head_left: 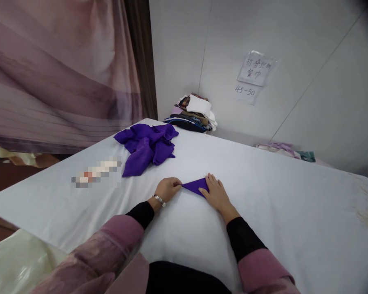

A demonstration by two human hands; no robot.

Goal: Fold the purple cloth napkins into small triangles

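A purple cloth napkin [196, 186], folded into a narrow triangle, lies flat on the white-covered table [242, 163] in front of me. Its left point is pinched between the thumb and fingertips of my left hand [168, 188], which has a metal band at the wrist. My right hand [215, 192] rests flat over the wide right end, fingers stretched out and thumb spread on the fabric. The part of the napkin beneath that palm is hidden. Farther back on the left sits a loose heap of purple cloths [149, 145], apart from both hands.
A blurred-out item [96, 171] lies on the table left of the heap. Folded clothes [193, 113] are stacked at the far edge by the wall, with more fabric [282, 149] farther right. A pinkish curtain [64, 73] hangs at left. Handwritten paper signs [254, 69] are on the wall.
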